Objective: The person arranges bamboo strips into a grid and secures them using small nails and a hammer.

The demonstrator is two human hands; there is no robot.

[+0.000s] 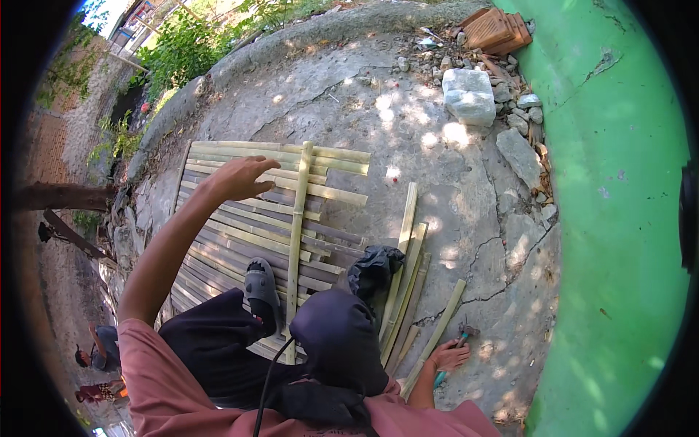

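A panel of split bamboo slats [240, 231] lies on the concrete before me, with a lighter bamboo crosspiece [298, 218] running over it. My left hand [246, 177] is stretched out above the far slats, left of the crosspiece, fingers apart and holding nothing. Low at the right, my right hand [449, 355] is closed around a hammer [468, 331] with a teal handle, its head close to the ground. Beside that hand lies a loose bamboo strip [442, 320].
My sandalled foot [262, 285] is on the slats. A black plastic bag [374, 268] sits near several loose bamboo strips [405, 280]. Farther off are a whitish block [468, 96], rubble and brown tiles [497, 31]. A green wall [611, 182] bounds the right; people [102, 348] appear far left.
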